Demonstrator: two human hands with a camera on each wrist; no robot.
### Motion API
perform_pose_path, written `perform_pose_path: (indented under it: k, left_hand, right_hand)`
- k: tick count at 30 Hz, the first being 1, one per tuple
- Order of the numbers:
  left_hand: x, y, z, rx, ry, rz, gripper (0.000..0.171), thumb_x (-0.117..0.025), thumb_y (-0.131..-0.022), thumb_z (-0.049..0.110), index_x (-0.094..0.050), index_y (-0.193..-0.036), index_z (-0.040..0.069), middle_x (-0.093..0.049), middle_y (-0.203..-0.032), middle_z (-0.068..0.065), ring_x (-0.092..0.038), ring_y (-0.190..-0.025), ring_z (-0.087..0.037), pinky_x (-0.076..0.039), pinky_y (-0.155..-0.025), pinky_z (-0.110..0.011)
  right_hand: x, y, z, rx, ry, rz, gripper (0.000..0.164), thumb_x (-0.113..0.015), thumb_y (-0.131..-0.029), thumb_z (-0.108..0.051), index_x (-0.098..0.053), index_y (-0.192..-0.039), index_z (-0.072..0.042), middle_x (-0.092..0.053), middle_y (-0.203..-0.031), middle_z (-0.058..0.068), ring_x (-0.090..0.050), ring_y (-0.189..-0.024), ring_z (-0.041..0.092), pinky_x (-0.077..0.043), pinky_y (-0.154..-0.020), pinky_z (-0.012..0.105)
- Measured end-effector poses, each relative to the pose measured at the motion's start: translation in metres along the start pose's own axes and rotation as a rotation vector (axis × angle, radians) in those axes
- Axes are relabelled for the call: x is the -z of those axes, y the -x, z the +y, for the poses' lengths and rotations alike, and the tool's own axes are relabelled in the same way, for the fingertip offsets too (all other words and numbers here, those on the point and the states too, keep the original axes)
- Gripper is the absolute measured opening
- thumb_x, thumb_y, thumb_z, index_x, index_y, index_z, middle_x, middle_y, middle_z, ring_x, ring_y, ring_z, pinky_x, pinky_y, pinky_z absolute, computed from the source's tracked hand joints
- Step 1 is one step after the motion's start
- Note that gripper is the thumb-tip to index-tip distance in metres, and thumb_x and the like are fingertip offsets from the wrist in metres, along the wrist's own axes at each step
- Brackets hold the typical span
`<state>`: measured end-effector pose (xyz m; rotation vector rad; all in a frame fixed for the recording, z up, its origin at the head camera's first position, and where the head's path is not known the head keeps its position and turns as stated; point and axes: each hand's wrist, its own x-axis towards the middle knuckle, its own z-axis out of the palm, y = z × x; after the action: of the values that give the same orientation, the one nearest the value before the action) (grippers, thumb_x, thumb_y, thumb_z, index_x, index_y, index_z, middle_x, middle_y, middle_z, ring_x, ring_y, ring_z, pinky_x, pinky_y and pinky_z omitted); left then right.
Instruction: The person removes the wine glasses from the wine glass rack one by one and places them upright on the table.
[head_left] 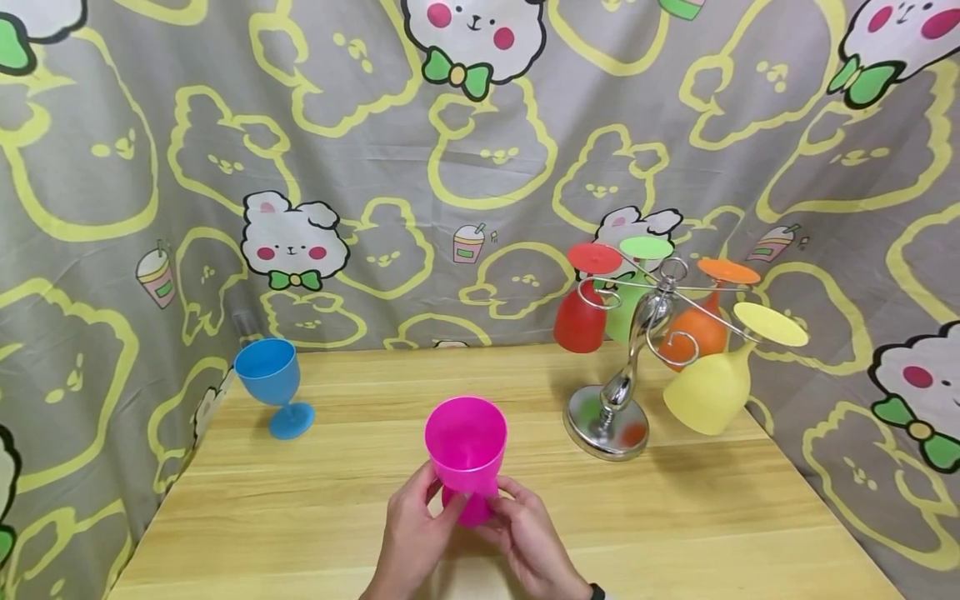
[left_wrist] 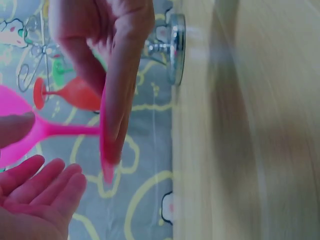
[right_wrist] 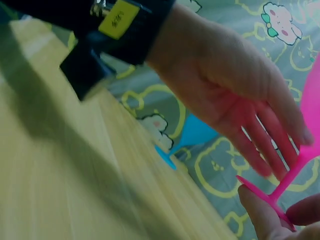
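Note:
A pink goblet stands upright between both hands above the near middle of the table. My right hand pinches its round foot, thumb on top and fingers flat underneath. From the other side, my left hand comes up to the bowl. Its thumb rests against the lower bowl in the left wrist view, while its fingers stretch out nearly straight beside the stem. In the right wrist view, gaps show between those left fingers.
A blue goblet stands upright at the table's left. On the right, a chrome rack carries upside-down goblets: red, green, orange and yellow. A patterned curtain surrounds the wooden table.

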<state>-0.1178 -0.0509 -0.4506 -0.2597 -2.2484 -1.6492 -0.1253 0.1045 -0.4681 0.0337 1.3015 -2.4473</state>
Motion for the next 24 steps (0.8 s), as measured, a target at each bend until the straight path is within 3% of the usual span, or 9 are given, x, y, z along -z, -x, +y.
perform_pose_path:
  k: [10,19,24]
  left_hand:
    - [-0.007,0.002,-0.001,0.068,-0.016,0.109,0.035,-0.075,-0.075,0.008,-0.065,-0.104,0.026,-0.064,-0.099,0.012,-0.061,-0.092,-0.007,-0.054,-0.079,-0.025]
    - [-0.01,0.003,0.0,-0.031,-0.087,0.175,0.027,-0.074,-0.074,0.0,-0.066,-0.092,0.019,-0.06,-0.082,0.013,-0.059,-0.077,-0.004,-0.055,-0.072,-0.021]
    - [-0.009,0.003,-0.001,-0.079,-0.114,0.196,0.03,-0.074,-0.071,-0.006,-0.064,-0.086,0.018,-0.055,-0.074,0.014,-0.053,-0.067,-0.003,-0.053,-0.061,-0.021]
  right_hand:
    - [-0.01,0.0,0.002,0.011,-0.055,0.047,0.038,-0.041,-0.091,0.001,-0.037,-0.129,0.009,-0.062,-0.105,0.015,-0.064,-0.093,0.019,-0.051,-0.087,0.036]
    - [-0.015,0.001,0.0,0.007,-0.053,0.023,0.039,-0.042,-0.092,0.001,-0.036,-0.13,0.007,-0.062,-0.105,0.013,-0.064,-0.09,0.017,-0.052,-0.086,0.034]
    - [-0.013,-0.002,0.0,0.018,0.077,0.024,0.038,-0.045,-0.092,-0.004,-0.04,-0.128,0.004,-0.065,-0.102,0.011,-0.064,-0.091,0.017,-0.053,-0.085,0.033]
